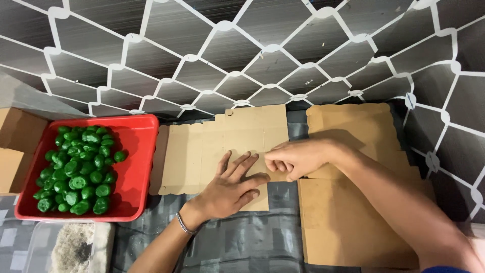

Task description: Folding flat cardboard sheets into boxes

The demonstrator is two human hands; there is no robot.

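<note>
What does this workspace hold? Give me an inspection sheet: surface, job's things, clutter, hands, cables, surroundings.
Surface: table under a dark grey wrinkled cover.
Job's things: flat unfolded cardboard box blank lying creased in panels; stack of further cardboard blanks to its right.
Clutter: red plastic tray holding a heap of small green pieces; clear plastic container at the near left edge, contents unclear; brown boxes at far left.
Hands: left hand pressed flat, fingers spread, on the blank, bracelet on the wrist; right hand curled on the blank's fold.
Cables: nothing seen.
Surroundings: dark wall panels with a white lattice pattern.
</note>
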